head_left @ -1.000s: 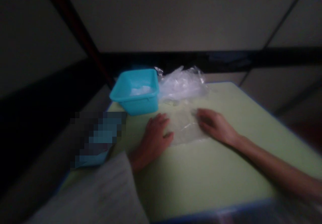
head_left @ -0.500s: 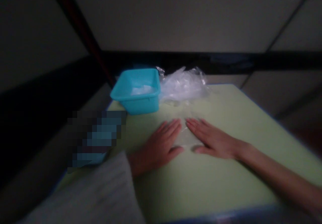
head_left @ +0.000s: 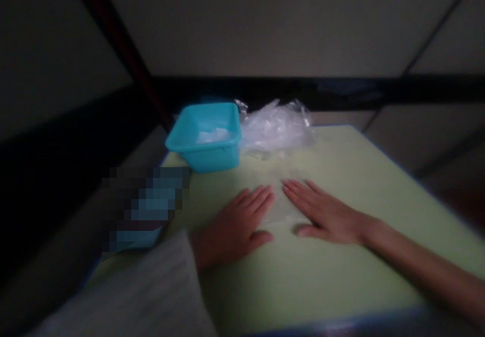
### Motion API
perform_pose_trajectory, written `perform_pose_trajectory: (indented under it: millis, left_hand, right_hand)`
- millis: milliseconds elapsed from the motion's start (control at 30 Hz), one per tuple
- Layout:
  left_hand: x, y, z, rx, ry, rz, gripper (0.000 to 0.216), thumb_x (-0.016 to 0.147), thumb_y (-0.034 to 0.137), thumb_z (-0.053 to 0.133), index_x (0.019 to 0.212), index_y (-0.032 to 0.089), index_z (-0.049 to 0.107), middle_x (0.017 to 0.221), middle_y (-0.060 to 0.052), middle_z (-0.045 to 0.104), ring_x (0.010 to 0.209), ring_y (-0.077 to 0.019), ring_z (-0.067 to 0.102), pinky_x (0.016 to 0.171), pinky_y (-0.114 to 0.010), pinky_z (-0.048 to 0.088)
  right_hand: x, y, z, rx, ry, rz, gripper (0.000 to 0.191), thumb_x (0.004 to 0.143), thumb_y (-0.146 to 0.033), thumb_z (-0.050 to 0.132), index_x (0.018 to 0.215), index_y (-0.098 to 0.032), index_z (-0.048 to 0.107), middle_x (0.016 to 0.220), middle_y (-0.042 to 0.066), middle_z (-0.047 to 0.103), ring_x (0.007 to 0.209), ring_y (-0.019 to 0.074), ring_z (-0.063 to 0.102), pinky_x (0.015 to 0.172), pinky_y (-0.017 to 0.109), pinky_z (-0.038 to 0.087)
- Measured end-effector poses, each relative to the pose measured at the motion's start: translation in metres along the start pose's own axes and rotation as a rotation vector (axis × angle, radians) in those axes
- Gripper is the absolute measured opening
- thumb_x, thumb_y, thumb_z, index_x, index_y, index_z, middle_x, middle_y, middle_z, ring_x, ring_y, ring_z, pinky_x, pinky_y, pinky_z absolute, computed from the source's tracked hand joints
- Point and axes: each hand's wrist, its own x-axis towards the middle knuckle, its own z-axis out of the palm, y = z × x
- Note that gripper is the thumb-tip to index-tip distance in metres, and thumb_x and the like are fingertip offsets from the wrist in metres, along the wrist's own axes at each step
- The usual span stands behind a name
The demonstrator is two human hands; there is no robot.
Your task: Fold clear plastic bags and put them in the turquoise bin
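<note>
A thin clear plastic bag (head_left: 280,203) lies flat on the pale green table (head_left: 341,261). My left hand (head_left: 237,223) rests palm down on its left part, fingers straight and together. My right hand (head_left: 322,210) lies flat on its right part, fingertips pointing toward the left hand's. Neither hand grips anything. Most of the bag is hidden under the two palms, and the dim light makes its edges hard to see.
A turquoise plastic tub (head_left: 206,135) with something white inside stands at the table's far left. A crumpled heap of clear plastic bags (head_left: 276,125) lies beside it. A pixelated patch (head_left: 146,205) covers the left table edge. A dark rail runs behind.
Both hands came together over the flat bag and spread out palm down; since half a second ago they have slid slightly nearer to me.
</note>
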Motion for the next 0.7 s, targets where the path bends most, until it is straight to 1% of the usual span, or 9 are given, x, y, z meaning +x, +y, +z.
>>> perform_pose_trajectory:
  millis: [100, 200, 333, 467, 600, 700]
  left_hand:
    - [-0.001, -0.001, 0.0, 0.004, 0.003, 0.001, 0.067, 0.091, 0.05, 0.037, 0.144, 0.014, 0.017, 0.152, -0.012, 0.018, 0.14, -0.0236, 0.01, 0.112, -0.044, 0.013]
    - [-0.001, -0.003, -0.001, -0.035, 0.017, 0.02, 0.07, 0.09, 0.049, 0.041, 0.144, 0.015, 0.016, 0.152, -0.013, 0.017, 0.141, -0.0242, 0.009, 0.113, -0.046, 0.012]
    - [-0.002, -0.001, -0.006, -0.123, 0.035, 0.112, 0.076, 0.088, 0.055, 0.043, 0.145, 0.016, 0.013, 0.152, -0.013, 0.016, 0.14, -0.0249, 0.01, 0.113, -0.047, 0.009]
    - [-0.002, 0.005, -0.01, -0.186, 0.018, 0.19, 0.081, 0.085, 0.063, 0.039, 0.145, 0.015, 0.014, 0.152, -0.013, 0.017, 0.14, -0.0249, 0.012, 0.114, -0.045, 0.009]
    - [-0.003, 0.008, -0.012, -0.202, -0.018, 0.218, 0.081, 0.085, 0.064, 0.04, 0.144, 0.013, 0.019, 0.151, -0.013, 0.018, 0.14, -0.0242, 0.014, 0.114, -0.042, 0.012]
    - [-0.002, 0.007, -0.012, -0.197, -0.059, 0.221, 0.079, 0.084, 0.063, 0.042, 0.143, 0.013, 0.023, 0.151, -0.013, 0.019, 0.139, -0.0251, 0.016, 0.114, -0.042, 0.014]
  right_hand:
    - [-0.001, 0.001, -0.001, 0.025, 0.016, -0.008, 0.084, 0.089, -0.06, 0.035, 0.146, -0.015, -0.007, 0.152, 0.016, 0.011, 0.139, 0.0271, 0.012, 0.112, 0.05, 0.01]
    - [-0.004, 0.006, -0.008, 0.085, 0.019, -0.04, 0.089, 0.088, -0.06, 0.038, 0.145, -0.015, -0.013, 0.152, 0.017, 0.007, 0.139, 0.0277, 0.01, 0.112, 0.05, 0.013]
    - [-0.013, 0.017, -0.024, 0.118, 0.055, -0.066, 0.086, 0.089, -0.056, 0.039, 0.144, -0.018, -0.015, 0.153, 0.014, -0.001, 0.139, 0.0279, 0.005, 0.112, 0.05, 0.014]
    - [-0.015, 0.018, -0.033, 0.09, 0.092, -0.057, 0.086, 0.089, -0.057, 0.039, 0.144, -0.018, -0.015, 0.153, 0.015, -0.001, 0.139, 0.0276, 0.006, 0.111, 0.052, 0.012]
    - [-0.01, 0.008, -0.026, 0.084, 0.095, -0.115, 0.084, 0.09, -0.058, 0.034, 0.145, -0.018, -0.015, 0.153, 0.016, 0.003, 0.14, 0.0262, 0.006, 0.111, 0.052, 0.01]
    - [-0.007, 0.0, -0.015, 0.092, 0.04, -0.146, 0.084, 0.09, -0.058, 0.035, 0.145, -0.017, -0.013, 0.152, 0.017, 0.005, 0.14, 0.0254, 0.007, 0.112, 0.051, 0.01]
